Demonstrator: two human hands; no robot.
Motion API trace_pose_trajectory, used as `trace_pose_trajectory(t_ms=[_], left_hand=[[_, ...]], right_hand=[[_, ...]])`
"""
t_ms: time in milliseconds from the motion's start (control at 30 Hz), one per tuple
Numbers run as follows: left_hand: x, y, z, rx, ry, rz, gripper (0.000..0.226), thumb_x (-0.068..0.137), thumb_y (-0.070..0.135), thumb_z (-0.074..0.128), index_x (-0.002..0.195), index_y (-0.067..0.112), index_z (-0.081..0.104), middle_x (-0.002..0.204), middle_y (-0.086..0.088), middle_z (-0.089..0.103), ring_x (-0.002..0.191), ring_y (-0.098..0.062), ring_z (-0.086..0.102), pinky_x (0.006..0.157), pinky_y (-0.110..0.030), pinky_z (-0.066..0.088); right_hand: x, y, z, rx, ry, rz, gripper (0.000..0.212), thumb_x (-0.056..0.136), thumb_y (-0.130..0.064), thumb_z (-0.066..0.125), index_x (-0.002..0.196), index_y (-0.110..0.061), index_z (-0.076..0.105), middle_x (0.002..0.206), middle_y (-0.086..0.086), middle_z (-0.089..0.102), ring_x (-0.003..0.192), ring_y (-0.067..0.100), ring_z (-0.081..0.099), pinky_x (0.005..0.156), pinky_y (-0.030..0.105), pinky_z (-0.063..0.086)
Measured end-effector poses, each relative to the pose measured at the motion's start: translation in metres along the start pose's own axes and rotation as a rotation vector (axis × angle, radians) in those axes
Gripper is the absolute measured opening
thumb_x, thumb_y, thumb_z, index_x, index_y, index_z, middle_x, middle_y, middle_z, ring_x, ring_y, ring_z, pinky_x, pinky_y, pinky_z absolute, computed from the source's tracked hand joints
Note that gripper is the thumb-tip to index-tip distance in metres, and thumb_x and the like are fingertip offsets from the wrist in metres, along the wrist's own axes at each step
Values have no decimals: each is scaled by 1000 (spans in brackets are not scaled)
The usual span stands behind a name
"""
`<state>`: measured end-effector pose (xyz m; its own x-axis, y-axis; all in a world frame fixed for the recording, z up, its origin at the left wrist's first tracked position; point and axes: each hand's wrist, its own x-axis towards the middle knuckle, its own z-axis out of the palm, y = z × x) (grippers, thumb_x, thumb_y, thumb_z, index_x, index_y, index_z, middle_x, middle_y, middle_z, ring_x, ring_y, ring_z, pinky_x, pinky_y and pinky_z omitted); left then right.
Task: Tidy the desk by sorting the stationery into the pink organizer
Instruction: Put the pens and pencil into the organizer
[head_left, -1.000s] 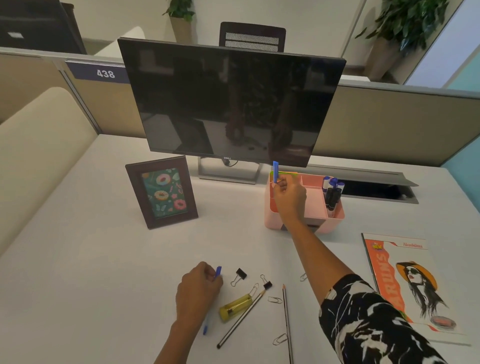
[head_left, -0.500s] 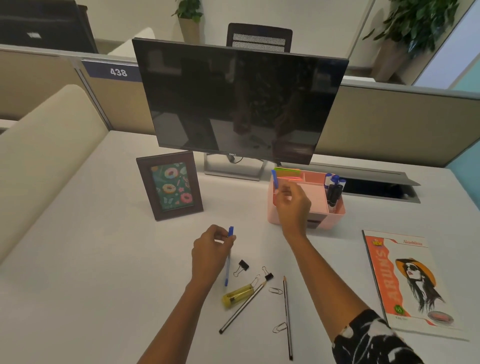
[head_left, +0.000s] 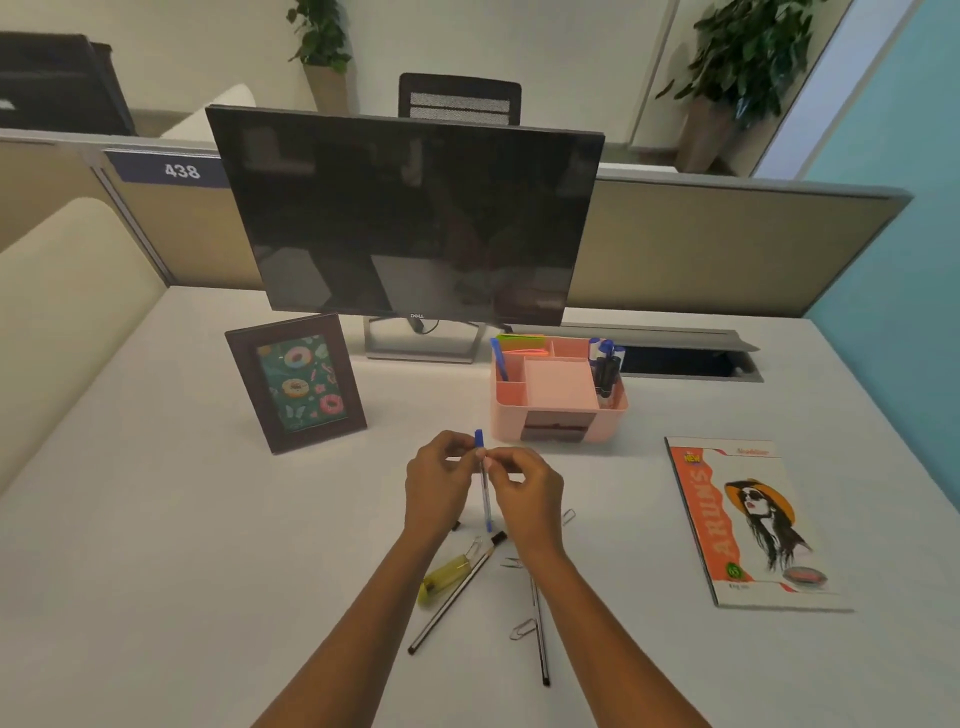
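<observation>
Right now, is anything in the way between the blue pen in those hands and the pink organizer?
Nothing visible does. The left hand and right hand pinch the blue pen just in front of the pink organizer, with only a strip of desk between them. Its compartments are open at the top.

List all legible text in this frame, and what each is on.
"438": dark blue number plate.
"DELL": bottom bezel of the black monitor.
"NEW": orange-and-white book cover, top left corner.
"ARUN'S": same cover, running up the orange band.
Cover's top title and bottom print: too blurred to read.
</observation>
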<state>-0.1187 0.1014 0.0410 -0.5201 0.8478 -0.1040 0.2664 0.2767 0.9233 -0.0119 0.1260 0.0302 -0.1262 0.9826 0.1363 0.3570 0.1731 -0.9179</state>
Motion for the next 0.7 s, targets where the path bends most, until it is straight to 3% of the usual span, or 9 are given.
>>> trace_pose_trajectory(t_ms=[433,700], left_hand=[[28,38,24,-50,-44,156,6,87,29,68,91,26,65,90,6,70,85,-14,67,83,-37,57],[64,59,24,-57,58,135,12,87,29,67,96,22,65,95,5,68,91,-14,63,84,-37,55]], right_hand=[[30,-4,-26,-39,65,10,16,85,-16,68,101,-14,69,93,-6,68,77,3,60,66,-2,40],[-5,45,-28,-120,16,67,13,87,-12,64,99,-14,68,94,-5,68,86,5,63,79,17,54]])
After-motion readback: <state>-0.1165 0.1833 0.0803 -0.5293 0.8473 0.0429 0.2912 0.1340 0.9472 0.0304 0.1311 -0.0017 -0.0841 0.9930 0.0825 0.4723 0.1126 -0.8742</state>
